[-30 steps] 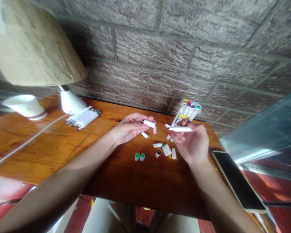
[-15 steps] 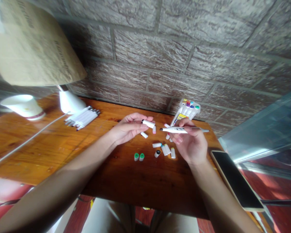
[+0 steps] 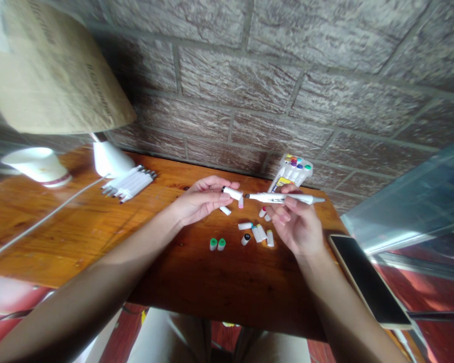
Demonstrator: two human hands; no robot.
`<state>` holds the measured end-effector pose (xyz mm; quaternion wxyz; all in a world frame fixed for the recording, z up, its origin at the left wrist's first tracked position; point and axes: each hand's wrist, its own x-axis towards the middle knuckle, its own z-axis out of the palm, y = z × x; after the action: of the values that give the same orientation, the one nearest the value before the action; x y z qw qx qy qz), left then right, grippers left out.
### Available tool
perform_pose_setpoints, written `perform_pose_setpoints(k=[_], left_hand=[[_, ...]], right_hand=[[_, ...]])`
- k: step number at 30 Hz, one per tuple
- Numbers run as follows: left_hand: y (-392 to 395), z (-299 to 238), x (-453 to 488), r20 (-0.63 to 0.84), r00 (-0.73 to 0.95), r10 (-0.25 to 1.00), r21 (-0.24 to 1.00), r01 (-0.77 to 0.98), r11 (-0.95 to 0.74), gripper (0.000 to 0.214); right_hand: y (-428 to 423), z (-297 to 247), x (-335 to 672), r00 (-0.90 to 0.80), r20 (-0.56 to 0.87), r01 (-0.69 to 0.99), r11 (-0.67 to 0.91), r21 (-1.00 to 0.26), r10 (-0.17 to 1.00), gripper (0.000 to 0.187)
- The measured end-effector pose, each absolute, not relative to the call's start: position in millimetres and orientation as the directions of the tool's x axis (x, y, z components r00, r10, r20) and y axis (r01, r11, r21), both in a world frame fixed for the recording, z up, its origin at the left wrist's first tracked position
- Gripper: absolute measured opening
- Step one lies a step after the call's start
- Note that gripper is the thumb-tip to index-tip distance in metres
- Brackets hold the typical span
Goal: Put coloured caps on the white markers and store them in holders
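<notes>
Between the fingertips of my left hand (image 3: 206, 201) is a white marker cap (image 3: 233, 193) with a black end, its other end facing right. My right hand (image 3: 297, 219) grips a white marker (image 3: 287, 198) held nearly level, uncapped at both ends. Its dark broad tip points left, just beside the cap; I cannot tell whether they touch. Below the hands, several loose caps (image 3: 261, 232) lie on the wooden table, with yellow, blue and red ends. A black-topped cap (image 3: 245, 239) and two green-topped caps (image 3: 217, 244) are nearer to me.
Behind my right hand stands a case of markers (image 3: 293, 171). At left lie several uncapped markers (image 3: 130, 184) by a lamp (image 3: 109, 159) and its cord, with a white paper cup (image 3: 40, 166) beyond. A phone (image 3: 369, 280) rests at the table's right edge, near the brick wall (image 3: 230, 91).
My right hand has turned the marker more level and brought its dark tip left, close to the cap. The left hand has stayed almost still.
</notes>
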<state>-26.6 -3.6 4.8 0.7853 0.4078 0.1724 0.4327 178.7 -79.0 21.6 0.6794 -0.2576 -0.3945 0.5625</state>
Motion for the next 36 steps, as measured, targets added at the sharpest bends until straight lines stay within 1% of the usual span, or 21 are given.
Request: perform_pose_setpoints(k=[5,10,18,26,32,36], left_hand=[[-2.2,3.2,-26.2,0.097,0.571,0.815,0.791,-0.542,0.285,0.029],[-1.3,0.7,-26.7,0.098,0.577,0.811,0.799,-0.531,0.281,0.028],[-2.4,2.5,-26.2,0.1,0.582,0.807,0.791,-0.539,0.29,0.028],[-2.7,3.5,-26.8,0.071,0.57,0.819,0.804,-0.518,0.291,0.027],[-3.0,6.6,-26.0,0.08,0.571,0.817,0.788,-0.538,0.299,0.023],[-1.8,5.5,-24.8,0.082,0.543,0.835,0.788,-0.549,0.279,0.024]], right_hand=[[-76.3,27.2,181.9,0.093,0.213,-0.62,0.223,-0.752,0.973,0.016],[-75.0,28.2,184.0,0.104,0.198,-0.628,0.218,-0.747,0.975,0.009],[-75.5,27.9,182.0,0.109,0.193,-0.624,0.218,-0.75,0.975,0.015],[-74.5,28.0,181.4,0.147,0.19,-0.625,0.24,-0.742,0.971,0.011],[-71.8,21.6,180.9,0.175,0.2,-0.546,0.264,-0.795,0.964,0.013],[-71.4,18.2,179.8,0.183,0.227,-0.484,0.288,-0.826,0.957,0.009]])
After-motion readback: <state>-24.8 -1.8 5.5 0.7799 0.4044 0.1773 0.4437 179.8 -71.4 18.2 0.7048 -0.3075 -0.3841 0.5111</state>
